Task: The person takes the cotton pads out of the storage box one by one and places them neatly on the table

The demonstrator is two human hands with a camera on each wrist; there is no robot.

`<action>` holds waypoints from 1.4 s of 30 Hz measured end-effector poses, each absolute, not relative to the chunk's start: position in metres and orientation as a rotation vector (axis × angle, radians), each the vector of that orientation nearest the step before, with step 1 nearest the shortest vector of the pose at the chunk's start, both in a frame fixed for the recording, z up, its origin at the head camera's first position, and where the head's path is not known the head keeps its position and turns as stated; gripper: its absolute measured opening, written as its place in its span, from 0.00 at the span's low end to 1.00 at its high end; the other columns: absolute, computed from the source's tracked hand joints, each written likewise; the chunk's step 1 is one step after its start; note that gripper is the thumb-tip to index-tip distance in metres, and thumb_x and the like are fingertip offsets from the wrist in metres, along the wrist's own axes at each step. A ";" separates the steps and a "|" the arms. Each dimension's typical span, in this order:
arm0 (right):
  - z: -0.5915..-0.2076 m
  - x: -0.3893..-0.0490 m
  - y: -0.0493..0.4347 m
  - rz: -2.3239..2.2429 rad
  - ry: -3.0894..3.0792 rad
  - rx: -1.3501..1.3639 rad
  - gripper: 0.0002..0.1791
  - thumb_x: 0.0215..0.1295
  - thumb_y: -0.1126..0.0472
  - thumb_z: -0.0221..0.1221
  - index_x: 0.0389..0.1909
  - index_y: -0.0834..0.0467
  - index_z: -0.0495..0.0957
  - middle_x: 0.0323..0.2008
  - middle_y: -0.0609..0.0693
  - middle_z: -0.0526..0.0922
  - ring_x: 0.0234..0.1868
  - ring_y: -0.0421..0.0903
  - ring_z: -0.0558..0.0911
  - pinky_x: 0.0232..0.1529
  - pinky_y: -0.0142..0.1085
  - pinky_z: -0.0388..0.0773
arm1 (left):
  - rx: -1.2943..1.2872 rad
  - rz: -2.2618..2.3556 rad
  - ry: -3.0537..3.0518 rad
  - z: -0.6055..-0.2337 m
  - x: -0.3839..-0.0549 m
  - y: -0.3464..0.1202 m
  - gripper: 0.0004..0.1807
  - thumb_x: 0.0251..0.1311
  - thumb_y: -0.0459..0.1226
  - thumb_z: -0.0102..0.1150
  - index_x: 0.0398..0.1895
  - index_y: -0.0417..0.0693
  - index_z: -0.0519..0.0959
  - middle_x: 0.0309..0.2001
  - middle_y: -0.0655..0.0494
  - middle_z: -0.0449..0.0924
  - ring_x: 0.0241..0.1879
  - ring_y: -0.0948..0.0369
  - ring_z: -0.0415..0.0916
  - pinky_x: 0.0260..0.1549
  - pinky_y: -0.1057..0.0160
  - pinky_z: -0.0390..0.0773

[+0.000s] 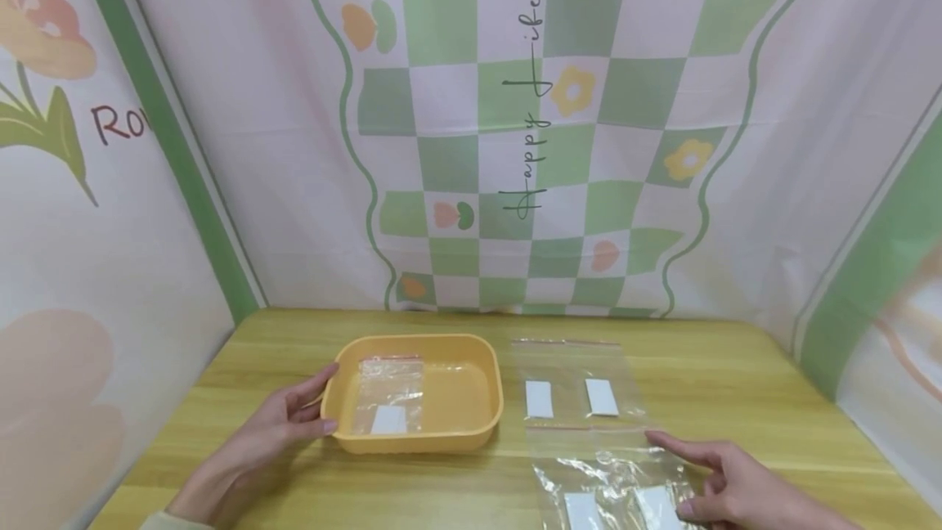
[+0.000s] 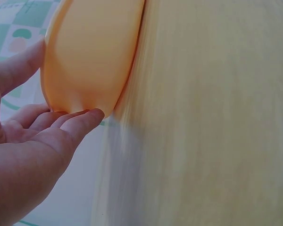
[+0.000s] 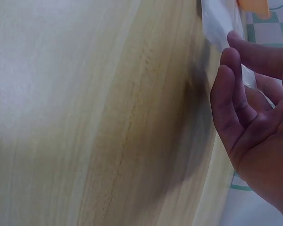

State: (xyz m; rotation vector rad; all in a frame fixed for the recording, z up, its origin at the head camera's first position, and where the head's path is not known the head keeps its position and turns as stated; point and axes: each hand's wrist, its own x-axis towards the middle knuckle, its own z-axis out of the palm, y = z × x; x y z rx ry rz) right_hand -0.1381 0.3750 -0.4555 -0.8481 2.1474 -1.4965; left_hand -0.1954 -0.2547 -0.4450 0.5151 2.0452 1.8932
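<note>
A yellow-orange tray (image 1: 486, 366) sits mid-table with a clear zip bag (image 1: 388, 399) and its white label inside. My left hand (image 1: 283, 419) cups the tray's left end, thumb by the far corner and fingertips against the near corner. In the left wrist view my left hand (image 2: 33, 155) has straightish fingers touching the tray's outer wall (image 2: 89, 52). My right hand (image 1: 728, 485) rests on the near clear bag (image 1: 611, 481), index finger stretched out, the others loosely bent. The right wrist view shows my right hand (image 3: 254, 122) relaxed beside the bag's edge (image 3: 219, 23).
A second clear zip bag (image 1: 574, 366) with two white labels lies flat right of the tray, beyond the near bag. The wooden table (image 1: 736, 383) is walled in by patterned cloth at the back and on both sides.
</note>
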 end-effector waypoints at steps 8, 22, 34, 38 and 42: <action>-0.460 -0.136 0.378 -1.418 2.334 -0.927 0.49 0.66 0.76 0.65 0.79 0.32 0.64 0.32 0.42 0.86 0.09 0.43 0.65 0.06 0.28 0.69 | 0.533 1.892 2.046 -0.445 -0.195 -0.254 0.49 0.69 0.27 0.64 0.83 0.33 0.42 0.81 0.32 0.34 0.75 0.29 0.52 0.63 0.60 0.77; -0.467 -0.138 0.386 -1.357 2.482 -1.030 0.46 0.61 0.76 0.69 0.78 0.44 0.69 0.77 0.35 0.60 0.10 0.43 0.66 0.09 0.30 0.72 | 0.502 1.893 2.057 -0.447 -0.194 -0.255 0.50 0.68 0.28 0.65 0.83 0.33 0.43 0.81 0.32 0.36 0.74 0.29 0.53 0.63 0.60 0.77; -0.391 -0.150 0.331 -1.000 2.873 -0.822 0.23 0.65 0.63 0.71 0.59 0.69 0.82 0.43 0.53 0.90 0.17 0.31 0.67 0.14 0.31 0.71 | 0.515 1.886 2.048 -0.445 -0.196 -0.254 0.50 0.69 0.28 0.65 0.83 0.33 0.42 0.81 0.31 0.36 0.75 0.29 0.52 0.63 0.59 0.77; -0.362 -0.163 0.288 -0.971 2.850 -0.789 0.22 0.66 0.58 0.72 0.58 0.63 0.85 0.37 0.41 0.89 0.18 0.34 0.70 0.16 0.32 0.72 | 0.524 1.888 2.045 -0.444 -0.196 -0.254 0.49 0.69 0.28 0.65 0.83 0.34 0.43 0.81 0.32 0.36 0.75 0.29 0.52 0.63 0.60 0.77; -0.343 -0.183 0.241 -0.980 2.812 -0.851 0.22 0.65 0.57 0.72 0.58 0.60 0.85 0.34 0.38 0.87 0.19 0.36 0.73 0.17 0.32 0.74 | 0.511 1.904 2.040 -0.444 -0.196 -0.254 0.50 0.68 0.29 0.66 0.83 0.34 0.44 0.81 0.32 0.36 0.75 0.29 0.51 0.63 0.60 0.77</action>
